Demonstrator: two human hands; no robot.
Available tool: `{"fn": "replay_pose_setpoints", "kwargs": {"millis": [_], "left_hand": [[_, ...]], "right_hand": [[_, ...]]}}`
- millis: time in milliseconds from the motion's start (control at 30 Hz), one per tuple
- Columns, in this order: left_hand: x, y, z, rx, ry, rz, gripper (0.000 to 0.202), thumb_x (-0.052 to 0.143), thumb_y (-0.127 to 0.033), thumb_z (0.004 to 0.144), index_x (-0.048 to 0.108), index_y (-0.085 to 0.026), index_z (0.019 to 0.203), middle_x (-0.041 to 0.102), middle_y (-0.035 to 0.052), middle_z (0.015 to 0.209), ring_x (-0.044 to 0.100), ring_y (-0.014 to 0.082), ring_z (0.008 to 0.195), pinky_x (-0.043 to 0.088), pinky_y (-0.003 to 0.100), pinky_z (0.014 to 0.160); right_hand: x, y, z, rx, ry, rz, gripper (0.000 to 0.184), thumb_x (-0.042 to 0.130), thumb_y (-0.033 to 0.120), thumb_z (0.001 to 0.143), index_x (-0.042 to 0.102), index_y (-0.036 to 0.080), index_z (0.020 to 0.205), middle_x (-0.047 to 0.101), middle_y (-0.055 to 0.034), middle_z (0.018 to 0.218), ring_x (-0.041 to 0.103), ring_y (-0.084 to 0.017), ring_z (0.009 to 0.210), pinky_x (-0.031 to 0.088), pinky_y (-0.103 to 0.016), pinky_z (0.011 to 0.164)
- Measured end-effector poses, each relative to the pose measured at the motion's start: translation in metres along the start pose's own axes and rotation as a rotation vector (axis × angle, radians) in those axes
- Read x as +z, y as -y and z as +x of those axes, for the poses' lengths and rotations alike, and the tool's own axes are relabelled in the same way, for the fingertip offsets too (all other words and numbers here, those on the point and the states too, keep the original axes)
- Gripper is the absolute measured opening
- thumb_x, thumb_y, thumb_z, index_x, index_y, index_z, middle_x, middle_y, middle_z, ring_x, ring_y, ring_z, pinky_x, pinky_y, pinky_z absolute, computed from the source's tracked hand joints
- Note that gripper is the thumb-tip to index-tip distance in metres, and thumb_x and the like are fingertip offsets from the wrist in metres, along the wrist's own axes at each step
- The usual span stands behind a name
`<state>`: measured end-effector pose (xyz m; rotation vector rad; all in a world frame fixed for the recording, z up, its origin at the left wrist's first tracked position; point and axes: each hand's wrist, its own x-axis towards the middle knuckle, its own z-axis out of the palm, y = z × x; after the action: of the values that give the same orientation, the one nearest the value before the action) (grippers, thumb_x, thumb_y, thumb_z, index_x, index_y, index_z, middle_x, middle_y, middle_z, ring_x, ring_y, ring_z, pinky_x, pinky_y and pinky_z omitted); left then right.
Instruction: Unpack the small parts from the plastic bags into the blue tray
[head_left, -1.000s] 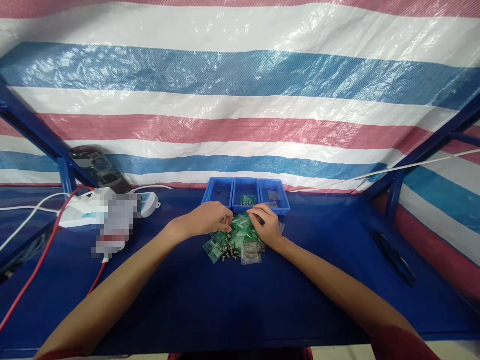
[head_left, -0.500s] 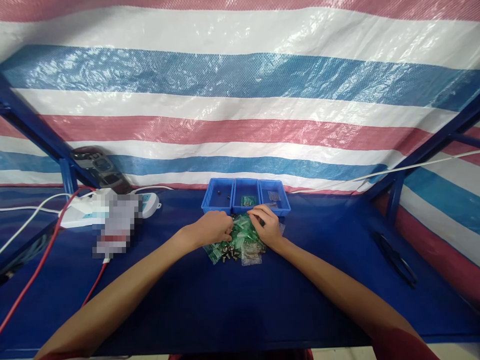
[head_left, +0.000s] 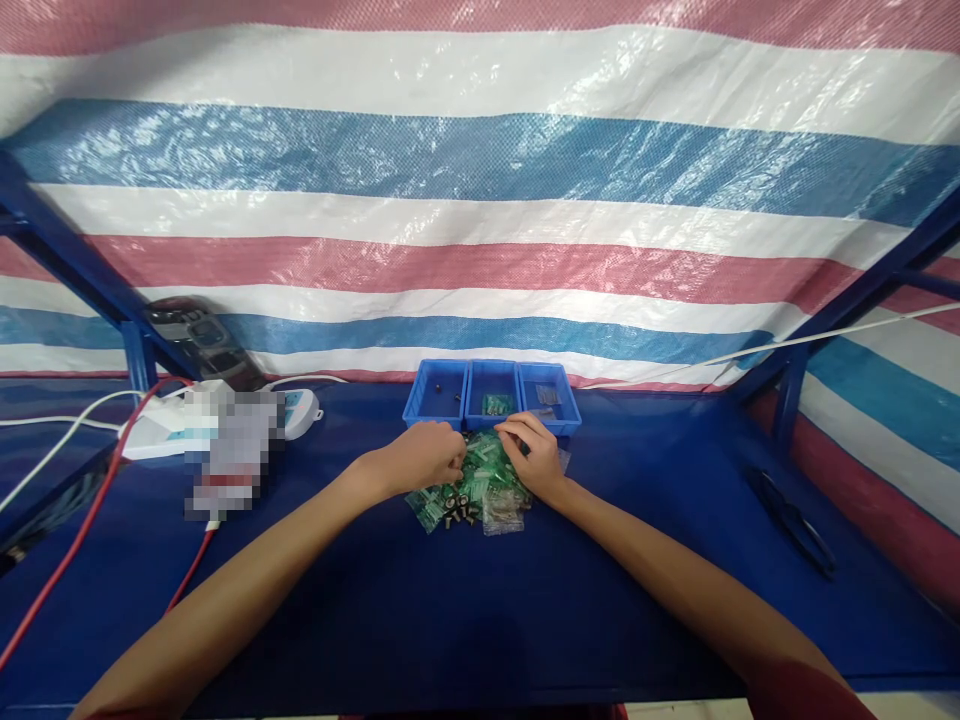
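A heap of small plastic packets with green contents (head_left: 486, 462) lies on the blue table between my two hands. My left hand (head_left: 429, 456) is at the heap's left side, its fingers curled closed; what they hold, if anything, is hidden. At the right side, my right hand (head_left: 534, 455) has thumb and fingertips pressed together over the packets, and I cannot make out anything between them. Several small black-and-metal pieces (head_left: 459, 510) lie at the near edge, beside a clear packet (head_left: 502, 514) with small contents.
Behind the heap stand three blue bins: the left one (head_left: 420, 408) with a few small dark pieces, the middle one (head_left: 480, 375) with green packets, the right one (head_left: 574, 405) with clear packets. A white power strip (head_left: 142, 435) with cables lies left; black-handled tool (head_left: 791, 525) right.
Both hands stay almost in place at the heap. The whole view has shifted very slightly; nothing has visibly been moved, picked up or let go.
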<state>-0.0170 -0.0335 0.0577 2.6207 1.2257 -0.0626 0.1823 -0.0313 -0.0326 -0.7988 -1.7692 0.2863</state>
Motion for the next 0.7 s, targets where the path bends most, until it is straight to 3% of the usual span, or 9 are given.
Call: {"fn": "replay_pose_setpoints", "kwargs": {"millis": [100,267,400,533,633,700], "left_hand": [[-0.011,0.004,-0.001,0.082,-0.013,0.030,0.016,0.065,-0.026,0.079,0.067,-0.018,0.066,0.064,0.0015,0.061,0.058,0.0154,0.056,0.033,0.024,0.054],[-0.021,0.012,0.004,0.222,-0.194,-0.050,0.020,0.059,-0.033,0.086,0.071,-0.018,0.082,0.068,0.0019,0.071,0.061,0.0141,0.063,0.037,0.022,0.059],[-0.017,0.018,0.010,0.320,-0.362,-0.119,0.022,0.057,-0.034,0.088,0.071,-0.017,0.085,0.068,0.0031,0.074,0.060,0.0121,0.062,0.040,0.021,0.058],[0.006,0.020,0.019,0.379,-0.617,-0.194,0.023,0.056,-0.033,0.089,0.071,-0.016,0.089,0.068,0.0044,0.076,0.060,0.0117,0.062,0.044,0.021,0.057],[0.034,0.016,0.026,0.336,-0.877,-0.225,0.016,0.058,-0.026,0.088,0.070,-0.015,0.092,0.069,0.0048,0.078,0.062,0.0121,0.065,0.047,0.021,0.059],[0.052,0.013,0.029,0.321,-0.966,-0.256,0.014,0.061,-0.022,0.086,0.069,-0.015,0.096,0.069,0.0049,0.080,0.063,0.0124,0.067,0.049,0.022,0.062]], "right_hand": [[0.000,0.000,0.000,0.005,0.000,-0.012,0.017,0.049,0.021,0.091,0.067,0.019,0.092,0.060,-0.0074,0.088,0.053,-0.012,0.059,0.049,-0.028,0.055],[0.000,-0.001,-0.001,0.003,0.001,-0.009,0.017,0.050,0.021,0.090,0.067,0.019,0.093,0.060,-0.0076,0.089,0.053,-0.012,0.060,0.049,-0.028,0.055],[0.000,-0.002,-0.002,0.001,0.005,-0.003,0.016,0.051,0.020,0.090,0.066,0.019,0.094,0.060,-0.0073,0.089,0.053,-0.012,0.060,0.049,-0.028,0.055],[0.000,-0.003,-0.003,-0.011,0.016,0.006,0.016,0.052,0.019,0.089,0.066,0.019,0.096,0.059,-0.0071,0.088,0.053,-0.012,0.060,0.049,-0.028,0.056],[-0.001,-0.001,-0.003,-0.002,0.008,0.001,0.015,0.052,0.020,0.089,0.065,0.019,0.097,0.060,-0.0072,0.089,0.054,-0.013,0.062,0.050,-0.029,0.057],[-0.001,0.000,-0.002,0.009,-0.007,-0.002,0.015,0.052,0.020,0.089,0.064,0.019,0.097,0.060,-0.0072,0.088,0.055,-0.014,0.063,0.050,-0.029,0.058]]}}
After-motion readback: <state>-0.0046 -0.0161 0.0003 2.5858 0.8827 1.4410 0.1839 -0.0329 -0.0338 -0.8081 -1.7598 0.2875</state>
